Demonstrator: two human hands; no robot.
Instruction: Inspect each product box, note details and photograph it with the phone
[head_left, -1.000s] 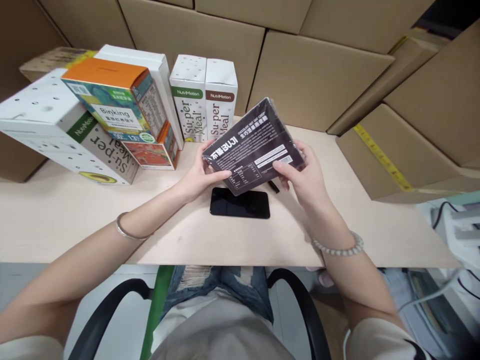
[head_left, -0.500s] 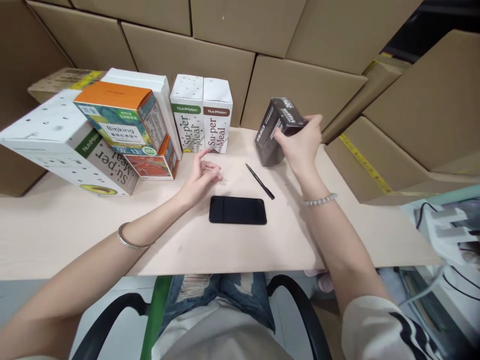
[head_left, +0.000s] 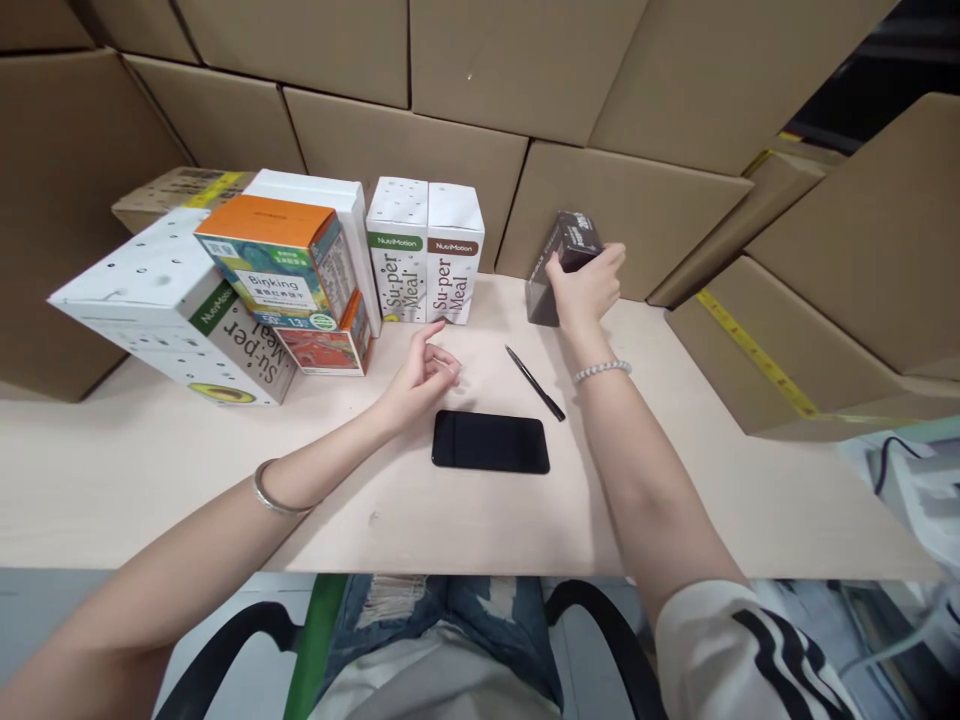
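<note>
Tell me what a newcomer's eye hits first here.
Likely the orange box, stacked at the left of the desk. Next, the dark box in the right hand, near the desk's back. Then the black phone mid-desk, a pen beside it.

Right grip [head_left: 589,290] on dark box [head_left: 544,292], left grip [head_left: 420,378] near black phone [head_left: 491,441], pen [head_left: 535,383] nearby

The head camera looks forward (and down) over the desk [head_left: 480,520].
</note>
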